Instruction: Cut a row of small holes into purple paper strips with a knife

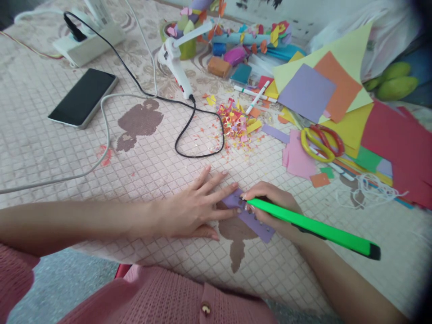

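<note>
A small purple paper strip (258, 226) lies on the tablecloth, with a row of small marks or cuts along it. My left hand (199, 204) is open and flat, its fingers spread, some of them pressing on the upper end of the strip. My right hand (275, 204) is closed around the front end of a green utility knife (317, 225) whose black-tipped tail points to the lower right. The knife's front end meets the strip beside my left fingertips. Its blade is too small and covered to make out.
Behind my hands are paper scraps (238, 121), a glue gun (177, 67) with its looped black cord, and a phone (83, 98). Yellow and red scissors (322, 143), coloured paper sheets (307, 92) and white string (374, 189) lie to the right. A power strip (87, 45) stands back left.
</note>
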Available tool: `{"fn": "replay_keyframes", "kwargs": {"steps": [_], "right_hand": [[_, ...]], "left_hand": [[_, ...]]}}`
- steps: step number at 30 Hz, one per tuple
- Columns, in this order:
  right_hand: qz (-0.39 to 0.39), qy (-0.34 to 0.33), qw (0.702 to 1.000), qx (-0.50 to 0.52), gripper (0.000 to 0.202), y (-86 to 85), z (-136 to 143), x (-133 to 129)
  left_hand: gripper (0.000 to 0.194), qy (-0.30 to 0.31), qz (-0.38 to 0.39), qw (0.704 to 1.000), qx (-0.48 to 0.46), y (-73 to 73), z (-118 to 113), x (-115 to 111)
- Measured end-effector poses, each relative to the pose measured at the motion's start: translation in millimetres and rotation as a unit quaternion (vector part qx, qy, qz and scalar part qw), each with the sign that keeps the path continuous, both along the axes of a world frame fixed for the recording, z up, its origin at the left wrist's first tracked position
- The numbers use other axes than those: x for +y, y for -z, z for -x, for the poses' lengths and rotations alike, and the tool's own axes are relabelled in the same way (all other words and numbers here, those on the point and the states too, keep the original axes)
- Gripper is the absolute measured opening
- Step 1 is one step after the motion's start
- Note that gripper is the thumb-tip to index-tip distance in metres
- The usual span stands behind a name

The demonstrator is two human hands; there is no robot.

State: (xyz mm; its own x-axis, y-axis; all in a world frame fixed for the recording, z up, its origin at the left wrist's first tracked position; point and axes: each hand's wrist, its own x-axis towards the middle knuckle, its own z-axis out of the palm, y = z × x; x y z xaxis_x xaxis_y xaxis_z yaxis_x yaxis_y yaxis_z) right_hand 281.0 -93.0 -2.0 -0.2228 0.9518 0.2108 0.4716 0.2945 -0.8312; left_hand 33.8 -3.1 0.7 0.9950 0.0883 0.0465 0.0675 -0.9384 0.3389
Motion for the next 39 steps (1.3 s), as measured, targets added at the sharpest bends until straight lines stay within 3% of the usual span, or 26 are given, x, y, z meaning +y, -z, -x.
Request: {"fn": "replay_keyframes", "kwargs": {"steps": [9,18,25,32,39], "right_hand": [[0.013,0.001,1.000,0.003,0.019,1.6,-2.1,-1.5],[0.009,0.009,1.000,-0.004,0.020,7.5,-3.0,-3.5],[-0.002,0.004,1.000,-0.020,0.018,2.0,-0.5,-2.1],[0.014,0.005,1.000,-0.004,0.017,2.7,-2.3,-1.6],[0.012,0.006,1.000,-0.006,0.017,7.1,-5.1,-2.6]], "left_hand": [[0.068,0.041,-0.007,0.999,-0.002,-1.1,1.8,10.6],[0.069,0.014,-0.015,1.000,0.008,-2.1,0.9,5.5],[0.070,-0.006,-0.010,1.000,0.013,-1.2,0.7,-1.8],[0.068,0.036,0.012,0.999,-0.011,1.5,2.6,6.5],[0.066,0.016,0.007,1.000,0.000,-1.7,3.5,6.9]]}}
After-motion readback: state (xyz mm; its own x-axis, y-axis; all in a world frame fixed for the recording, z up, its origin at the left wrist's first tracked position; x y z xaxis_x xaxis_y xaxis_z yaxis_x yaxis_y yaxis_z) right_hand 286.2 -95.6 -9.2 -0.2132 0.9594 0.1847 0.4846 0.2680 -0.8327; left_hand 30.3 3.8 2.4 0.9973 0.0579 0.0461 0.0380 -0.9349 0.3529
